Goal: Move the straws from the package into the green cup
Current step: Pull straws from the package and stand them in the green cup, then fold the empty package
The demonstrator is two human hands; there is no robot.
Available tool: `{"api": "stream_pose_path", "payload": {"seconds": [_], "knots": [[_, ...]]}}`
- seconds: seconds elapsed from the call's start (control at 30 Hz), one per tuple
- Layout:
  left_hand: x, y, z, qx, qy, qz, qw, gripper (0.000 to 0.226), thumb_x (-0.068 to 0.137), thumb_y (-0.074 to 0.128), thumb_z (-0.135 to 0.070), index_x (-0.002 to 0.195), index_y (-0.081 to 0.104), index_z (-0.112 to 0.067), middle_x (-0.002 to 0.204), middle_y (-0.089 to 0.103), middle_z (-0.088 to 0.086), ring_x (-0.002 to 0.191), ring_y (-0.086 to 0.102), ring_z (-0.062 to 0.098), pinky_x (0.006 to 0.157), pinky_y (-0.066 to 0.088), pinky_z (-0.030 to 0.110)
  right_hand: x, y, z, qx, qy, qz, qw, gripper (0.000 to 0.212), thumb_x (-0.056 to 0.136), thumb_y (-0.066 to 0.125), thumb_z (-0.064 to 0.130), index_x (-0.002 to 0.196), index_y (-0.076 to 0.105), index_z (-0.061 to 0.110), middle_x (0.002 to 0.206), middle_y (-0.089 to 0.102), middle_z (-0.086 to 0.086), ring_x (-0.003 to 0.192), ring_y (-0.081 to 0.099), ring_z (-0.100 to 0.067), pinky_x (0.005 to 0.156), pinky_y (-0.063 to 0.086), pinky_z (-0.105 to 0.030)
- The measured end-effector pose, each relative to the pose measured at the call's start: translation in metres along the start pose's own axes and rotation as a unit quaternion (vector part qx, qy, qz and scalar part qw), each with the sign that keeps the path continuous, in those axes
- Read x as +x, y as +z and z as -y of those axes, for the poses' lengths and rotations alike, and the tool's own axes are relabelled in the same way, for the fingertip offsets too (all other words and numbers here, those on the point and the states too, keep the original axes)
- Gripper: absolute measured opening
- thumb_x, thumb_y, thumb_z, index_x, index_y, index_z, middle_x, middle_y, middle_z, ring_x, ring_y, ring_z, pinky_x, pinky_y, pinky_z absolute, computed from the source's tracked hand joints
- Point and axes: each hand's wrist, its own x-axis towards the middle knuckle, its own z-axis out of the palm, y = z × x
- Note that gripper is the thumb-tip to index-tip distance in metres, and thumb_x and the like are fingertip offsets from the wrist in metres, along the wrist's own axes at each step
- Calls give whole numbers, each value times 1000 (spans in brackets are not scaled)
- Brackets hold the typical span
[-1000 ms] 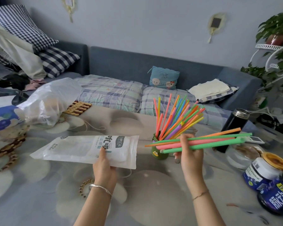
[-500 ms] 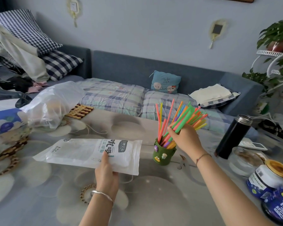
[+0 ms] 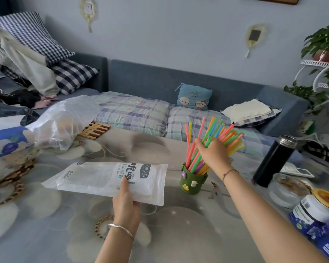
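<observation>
A small green cup (image 3: 192, 184) with little stuck-on figures stands on the table, right of centre. Many coloured straws (image 3: 215, 133) fan upward out of it. My right hand (image 3: 213, 154) reaches over the cup and its fingers wrap around the straws partway up. The flat white straw package (image 3: 110, 179) is lifted just above the table to the left of the cup. My left hand (image 3: 125, 204) pinches its near edge, thumb on top. I see no straws through the package.
A black thermos (image 3: 273, 162) stands right of the cup, with a glass jar (image 3: 287, 190) and a blue-labelled jar (image 3: 315, 209) nearer me. A clear plastic bag (image 3: 65, 124) and woven mats (image 3: 95, 130) lie at the left. A sofa bed (image 3: 133, 114) runs behind the table.
A second ago my right hand held a few straws sideways in front of the cup. It has since tipped them upright into the cup and now grips the standing bundle. The package has barely moved.
</observation>
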Motion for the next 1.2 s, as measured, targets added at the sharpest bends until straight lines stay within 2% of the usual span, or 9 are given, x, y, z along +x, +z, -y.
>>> {"api": "stream_pose_path", "payload": {"seconds": [0.1,0.2,0.27,0.37,0.53,0.67,0.8,0.93,1.2], "knots": [[1,-2,2,-2,-7,-2,1000,25,99,45,-4,120,52,-15,92,62,-10,59,68,-4,59,52,16,2,5,-5,0,21,26,999,44,91,51,38,59,48,8,59,61,-19,66,68,-38,50,49,-32],[1,-3,2,-16,-18,-3,1000,32,99,46,-7,130,52,-7,94,63,-10,58,67,-7,54,51,14,1,8,-6,-2,24,29,999,42,89,53,41,85,62,0,71,69,-25,67,68,-38,58,55,-43],[2,-3,2,-21,-16,-3,1000,35,100,43,-3,134,49,-4,95,61,-11,56,65,-10,49,49,11,-1,4,-3,9,-2,-8,1000,46,91,47,46,101,62,4,65,65,-16,65,67,-34,52,50,-37],[1,-4,2,-28,-19,-2,999,35,99,45,-4,134,50,-2,96,63,-9,57,67,-7,47,49,10,1,-1,2,30,-28,-56,998,54,94,36,50,80,59,3,63,59,-16,64,65,-34,54,52,-40],[-1,-3,1,-32,-22,0,999,34,99,46,-4,132,50,-3,94,63,-8,57,68,-4,47,50,12,2,2,4,-1,10,25,1000,46,98,30,40,72,51,9,65,58,-13,68,68,-34,60,55,-45],[-1,-2,-1,-23,-23,3,999,24,99,47,-7,123,52,-9,96,64,-6,58,69,-3,47,51,13,3,-8,10,-45,-53,-62,996,38,95,38,42,116,53,13,80,65,-4,56,56,-16,43,37,-25],[-4,-1,-2,-16,-23,1,1000,21,99,48,-9,120,52,-11,96,65,-5,58,69,-2,48,52,14,0,-18,18,-29,-189,-159,969,39,92,50,35,125,46,15,119,60,-4,98,59,-18,70,51,-26],[-9,1,-4,6,-21,10,1000,31,98,51,-17,127,54,-7,110,68,0,77,70,6,65,54,22,-4,-17,16,-102,-233,-102,962,46,94,46,35,133,43,12,136,50,-6,127,45,-19,106,40,-36],[-25,11,-15,89,16,69,993,40,95,53,-34,129,58,-13,111,72,0,95,69,12,77,53,29,-82,-14,30,59,-341,-148,926,35,92,52,18,124,53,4,130,54,-9,128,46,-20,109,36,-37]]}}
